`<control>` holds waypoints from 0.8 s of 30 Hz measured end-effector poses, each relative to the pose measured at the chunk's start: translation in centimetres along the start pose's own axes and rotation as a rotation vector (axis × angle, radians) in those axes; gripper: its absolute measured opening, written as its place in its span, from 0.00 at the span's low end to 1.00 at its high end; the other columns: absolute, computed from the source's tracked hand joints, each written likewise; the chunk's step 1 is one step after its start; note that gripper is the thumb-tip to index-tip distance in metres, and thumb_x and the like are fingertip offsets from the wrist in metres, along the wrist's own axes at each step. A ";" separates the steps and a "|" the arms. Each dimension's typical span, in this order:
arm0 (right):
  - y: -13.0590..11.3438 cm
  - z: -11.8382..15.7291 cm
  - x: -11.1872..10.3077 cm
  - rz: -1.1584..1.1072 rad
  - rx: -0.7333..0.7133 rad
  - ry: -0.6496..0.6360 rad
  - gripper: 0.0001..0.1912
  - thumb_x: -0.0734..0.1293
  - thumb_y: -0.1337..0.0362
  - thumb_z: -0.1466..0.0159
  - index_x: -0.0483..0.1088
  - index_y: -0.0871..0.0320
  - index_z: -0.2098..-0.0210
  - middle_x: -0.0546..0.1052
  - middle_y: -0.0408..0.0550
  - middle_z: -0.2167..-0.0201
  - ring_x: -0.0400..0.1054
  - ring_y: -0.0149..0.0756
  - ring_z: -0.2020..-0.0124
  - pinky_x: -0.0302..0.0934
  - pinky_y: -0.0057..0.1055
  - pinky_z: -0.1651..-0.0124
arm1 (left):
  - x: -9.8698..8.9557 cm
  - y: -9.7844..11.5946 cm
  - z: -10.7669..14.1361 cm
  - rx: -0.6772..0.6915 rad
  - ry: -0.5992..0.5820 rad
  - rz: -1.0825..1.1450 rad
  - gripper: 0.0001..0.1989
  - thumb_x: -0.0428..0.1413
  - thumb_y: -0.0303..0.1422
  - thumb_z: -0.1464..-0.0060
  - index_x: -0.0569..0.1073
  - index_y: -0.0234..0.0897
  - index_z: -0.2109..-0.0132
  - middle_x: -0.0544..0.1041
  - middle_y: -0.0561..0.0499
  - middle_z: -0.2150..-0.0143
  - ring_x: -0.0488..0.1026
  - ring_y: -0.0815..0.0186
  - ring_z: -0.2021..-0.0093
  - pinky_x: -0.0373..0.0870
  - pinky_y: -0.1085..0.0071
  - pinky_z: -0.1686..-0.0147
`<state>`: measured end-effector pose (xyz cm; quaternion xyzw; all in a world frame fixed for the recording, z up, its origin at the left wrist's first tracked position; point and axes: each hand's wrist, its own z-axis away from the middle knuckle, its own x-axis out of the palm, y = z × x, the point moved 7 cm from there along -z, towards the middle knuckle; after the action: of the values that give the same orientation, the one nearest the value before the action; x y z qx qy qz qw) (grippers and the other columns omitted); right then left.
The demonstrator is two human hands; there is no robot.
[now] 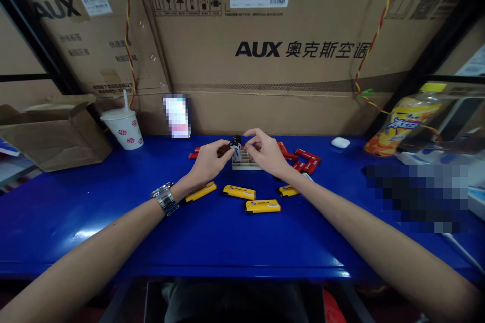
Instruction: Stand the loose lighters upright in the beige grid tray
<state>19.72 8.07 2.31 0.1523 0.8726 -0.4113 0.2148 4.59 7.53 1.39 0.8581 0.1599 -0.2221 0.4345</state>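
My left hand, with a metal watch on its wrist, pinches a small black-and-white piece between thumb and fingers. This piece is upright, over or in the left part of a pale gridded tray. My right hand is curled over the tray's right side, close to the piece; what its fingertips hold, if anything, I cannot make out. Red flat pieces lie beyond and right of the tray. Several yellow flat pieces with black edges, such as the front yellow piece, lie nearer to me.
On the blue table stand a paper cup with straw, an open cardboard box, a lit phone, a white earphone case and a drink bottle. Large cartons form the back wall.
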 end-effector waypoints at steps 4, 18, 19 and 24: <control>0.1 -0.1 -0.3 0.035 -0.020 0.006 0.12 0.59 0.66 0.41 0.63 0.57 0.57 0.73 0.43 0.73 0.63 0.29 0.79 0.57 0.28 0.72 | -0.1 0.0 -0.2 0.030 0.016 -0.068 0.13 0.55 0.36 0.45 0.75 0.33 0.56 0.80 0.44 0.62 0.77 0.63 0.64 0.74 0.66 0.62; 1.3 1.9 -6.6 0.760 0.336 -0.789 0.06 0.66 0.61 0.46 0.68 0.58 0.72 0.73 0.45 0.79 0.65 0.34 0.78 0.53 0.29 0.75 | -0.2 0.7 0.0 0.050 -0.013 -0.139 0.13 0.55 0.34 0.45 0.73 0.31 0.55 0.79 0.44 0.63 0.75 0.66 0.66 0.74 0.69 0.65; 2.0 2.6 -7.3 0.798 0.441 -0.840 0.08 0.66 0.59 0.47 0.68 0.58 0.74 0.73 0.46 0.80 0.66 0.35 0.78 0.54 0.29 0.75 | -0.2 0.7 0.1 0.050 -0.018 -0.144 0.12 0.55 0.34 0.45 0.73 0.32 0.55 0.79 0.45 0.63 0.75 0.66 0.67 0.73 0.69 0.66; 3.9 5.7 -8.4 0.747 0.836 -1.011 0.11 0.66 0.62 0.47 0.67 0.60 0.83 0.74 0.51 0.80 0.69 0.37 0.78 0.60 0.31 0.75 | -0.4 1.0 0.2 0.070 -0.033 -0.190 0.09 0.53 0.33 0.44 0.73 0.33 0.60 0.78 0.47 0.67 0.72 0.67 0.71 0.69 0.72 0.71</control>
<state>30.08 5.28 0.77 0.2996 0.3295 -0.6279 0.6383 4.68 6.76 2.19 0.8500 0.2253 -0.2819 0.3839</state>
